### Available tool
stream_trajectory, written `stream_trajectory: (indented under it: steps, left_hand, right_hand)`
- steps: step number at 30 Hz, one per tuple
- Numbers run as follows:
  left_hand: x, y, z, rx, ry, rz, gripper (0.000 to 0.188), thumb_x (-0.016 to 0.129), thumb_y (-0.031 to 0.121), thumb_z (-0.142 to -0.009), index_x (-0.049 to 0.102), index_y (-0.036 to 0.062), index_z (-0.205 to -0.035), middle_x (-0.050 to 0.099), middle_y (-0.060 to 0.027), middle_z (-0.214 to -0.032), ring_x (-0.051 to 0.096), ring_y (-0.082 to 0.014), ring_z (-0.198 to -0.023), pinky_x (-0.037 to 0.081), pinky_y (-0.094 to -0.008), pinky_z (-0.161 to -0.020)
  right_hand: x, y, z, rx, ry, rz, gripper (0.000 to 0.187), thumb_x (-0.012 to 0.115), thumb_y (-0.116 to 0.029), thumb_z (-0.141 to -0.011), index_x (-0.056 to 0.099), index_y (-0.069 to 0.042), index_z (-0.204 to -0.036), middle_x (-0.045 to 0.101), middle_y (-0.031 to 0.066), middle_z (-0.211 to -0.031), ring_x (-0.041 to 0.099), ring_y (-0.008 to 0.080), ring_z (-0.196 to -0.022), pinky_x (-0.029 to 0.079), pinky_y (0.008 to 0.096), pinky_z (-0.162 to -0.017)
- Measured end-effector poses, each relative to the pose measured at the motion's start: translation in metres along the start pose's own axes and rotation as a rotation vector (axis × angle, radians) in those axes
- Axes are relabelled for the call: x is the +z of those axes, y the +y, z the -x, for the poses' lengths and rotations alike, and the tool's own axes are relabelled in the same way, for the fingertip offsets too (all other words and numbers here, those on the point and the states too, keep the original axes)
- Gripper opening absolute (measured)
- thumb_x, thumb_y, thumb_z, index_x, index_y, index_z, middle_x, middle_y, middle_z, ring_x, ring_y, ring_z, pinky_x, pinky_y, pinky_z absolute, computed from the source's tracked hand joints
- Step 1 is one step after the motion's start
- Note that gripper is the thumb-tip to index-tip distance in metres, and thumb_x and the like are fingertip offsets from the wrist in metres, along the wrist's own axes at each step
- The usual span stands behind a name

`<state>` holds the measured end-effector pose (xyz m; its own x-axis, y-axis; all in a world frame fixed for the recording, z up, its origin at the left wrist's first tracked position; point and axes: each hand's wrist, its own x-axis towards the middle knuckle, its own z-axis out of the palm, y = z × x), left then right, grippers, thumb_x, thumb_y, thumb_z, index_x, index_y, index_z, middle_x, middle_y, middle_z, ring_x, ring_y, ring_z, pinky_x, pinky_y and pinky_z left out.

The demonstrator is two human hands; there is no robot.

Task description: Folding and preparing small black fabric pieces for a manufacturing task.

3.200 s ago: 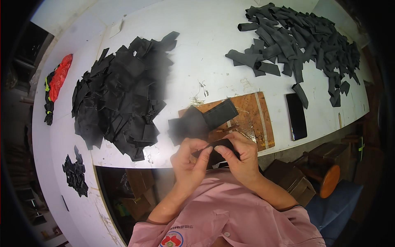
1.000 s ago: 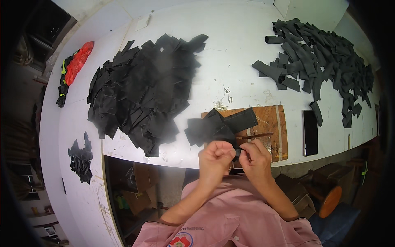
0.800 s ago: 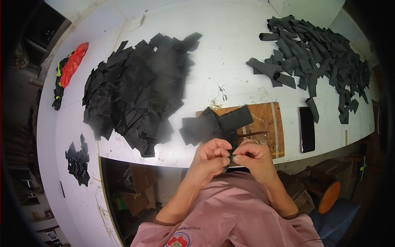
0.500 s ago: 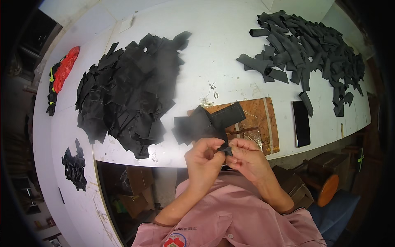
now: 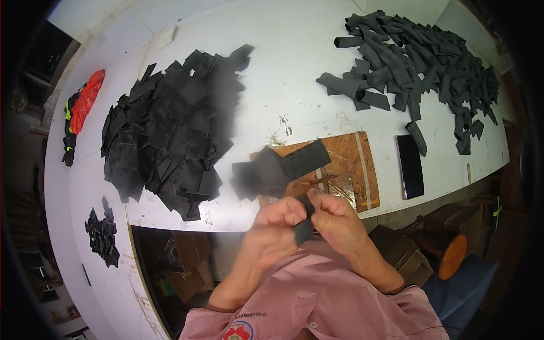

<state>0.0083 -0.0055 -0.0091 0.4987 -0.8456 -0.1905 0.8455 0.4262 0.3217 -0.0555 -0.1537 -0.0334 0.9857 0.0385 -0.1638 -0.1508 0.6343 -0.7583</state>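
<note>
Pink shirt (image 5: 340,289) nearest, just off the bench's (image 5: 283,73) near edge. Both hands held in front of it.

Black fabric piece (image 5: 304,229) is held up between the hands, apart from the bench, by the near edge. Right hand (image 5: 340,218): grip closed, piece pinched between thumb and fingers. Left hand (image 5: 275,226): blurred, fingers up against the piece; whether the grip is closed on it cannot be made out.

Stool (image 5: 453,258) with round orange-brown seat is seen below the near edge, to the right.

Brown board (image 5: 362,161) is laid at the near edge, right of the hands' left side; a thin dark tool (image 5: 324,179) is laid on it. Flat black patches (image 5: 260,174) are overlapped across the board's left part and the bench beside it.

Small black pile (image 5: 103,237) is set on the bench's left wing. Dark phone (image 5: 410,170) is laid toward the right end of the near edge, loose tube (image 5: 416,137) just beside it.

Large black pile (image 5: 164,130) is spread over the left half; thread scraps (image 5: 283,124) are scattered between it and the right side. Heap of dark tubes (image 5: 419,68) is spread toward the far right corner. Red plastic bag (image 5: 88,102) is placed along the left edge.
</note>
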Motion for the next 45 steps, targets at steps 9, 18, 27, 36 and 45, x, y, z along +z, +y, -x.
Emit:
stream_trajectory:
  steps: [9, 18, 27, 36, 45]
  left_hand:
    - [0.021, -0.031, -0.006, 0.818, 0.427, -1.349, 0.017, 0.061, -0.006, -0.075, 0.057, -0.0006, -0.090, 0.056, -0.0054, -0.087, 0.048, -0.0054, -0.058, 0.038, -0.0161, -0.048]
    - [0.058, -0.005, -0.017, 0.438, 0.271, -0.461, 0.006, 0.054, -0.003, -0.081, 0.049, -0.0021, -0.084, 0.053, -0.0069, -0.065, 0.041, -0.0058, -0.038, 0.033, -0.0184, -0.032]
    - [0.067, 0.024, -0.037, -0.041, -0.484, 0.463, 0.030, 0.042, 0.000, -0.086, 0.035, -0.0091, -0.113, 0.052, -0.0198, -0.085, 0.035, -0.0034, -0.032, 0.030, -0.0166, -0.027]
    - [0.018, 0.036, -0.049, -0.014, -0.224, 0.351, 0.033, 0.036, 0.000, -0.086, 0.035, -0.0094, -0.117, 0.054, -0.0242, -0.092, 0.035, -0.0050, -0.031, 0.031, -0.0176, -0.029]
    - [0.011, 0.015, -0.042, 0.027, 0.041, 0.036, 0.028, 0.048, -0.002, -0.081, 0.047, -0.0005, -0.109, 0.058, -0.0097, -0.078, 0.033, -0.0030, -0.037, 0.026, -0.0156, -0.032]
  right_hand:
    - [0.014, -0.032, -0.003, -0.535, 0.124, 0.747, 0.004, 0.053, 0.000, -0.077, 0.051, 0.001, -0.075, 0.054, 0.0102, -0.077, 0.052, 0.0165, -0.064, 0.041, 0.0253, -0.057]
    - [0.029, -0.076, 0.005, -0.506, 0.163, 0.901, 0.007, 0.054, -0.003, -0.078, 0.052, 0.000, -0.073, 0.048, 0.0067, -0.070, 0.046, 0.0161, -0.056, 0.036, 0.0258, -0.051]
    - [0.055, -0.131, -0.010, -0.172, -0.110, 0.508, 0.021, 0.055, -0.018, -0.084, 0.050, -0.003, -0.070, 0.043, -0.0024, -0.070, 0.037, 0.0057, -0.060, 0.029, 0.0191, -0.052]
    - [0.011, -0.100, -0.042, 0.100, -0.099, 0.255, 0.020, 0.053, -0.022, -0.085, 0.054, -0.005, -0.075, 0.044, -0.0044, -0.062, 0.036, 0.0033, -0.052, 0.030, 0.0178, -0.047]
    - [-0.019, -0.060, -0.028, 0.152, -0.031, 0.290, 0.018, 0.051, -0.016, -0.085, 0.052, -0.007, -0.070, 0.047, -0.0061, -0.063, 0.040, 0.0011, -0.054, 0.030, 0.0167, -0.047]
